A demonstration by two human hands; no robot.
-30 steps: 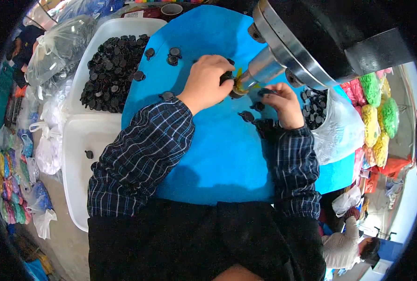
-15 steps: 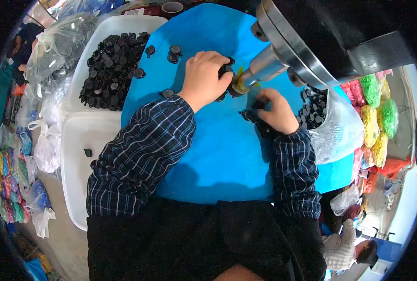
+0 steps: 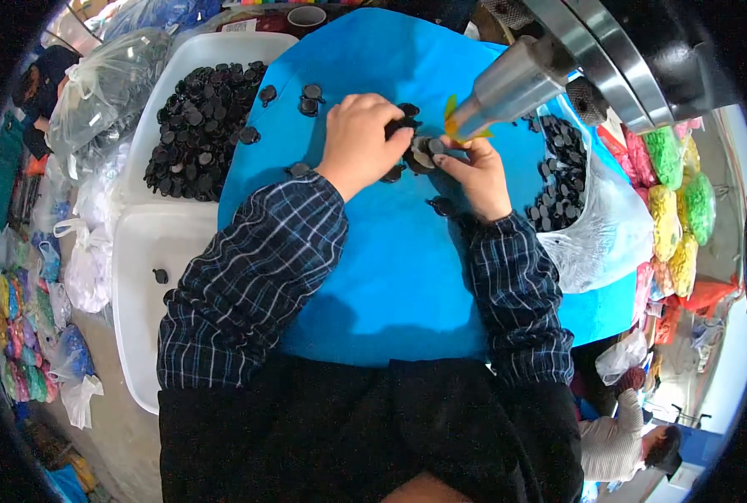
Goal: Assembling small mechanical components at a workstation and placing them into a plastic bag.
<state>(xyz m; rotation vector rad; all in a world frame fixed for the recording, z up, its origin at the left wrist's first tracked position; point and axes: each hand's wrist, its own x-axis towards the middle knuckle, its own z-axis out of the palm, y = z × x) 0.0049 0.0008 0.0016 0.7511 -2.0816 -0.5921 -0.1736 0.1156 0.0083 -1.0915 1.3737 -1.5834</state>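
My left hand curls its fingers and thumb around a small black round piece beside a round metal fixture. My right hand pinches a black disc between thumb and fingers, right at the fixture. Over the right hand sits the machine's metal head, with yellow flaps around its tip. Another black piece with a tab lies on the blue table below the fixture. My fingers partly hide the fixture and what sits in it.
At left stands a white tray heaped with black round pieces; a second white tray has one piece. Several loose pieces lie on the blue surface. A clear plastic bag of black discs lies at right. A person is at lower right.
The machine head has shifted up and right, away from the fixture. My right hand has moved up and left to the fixture with a black disc. My left hand has barely moved.
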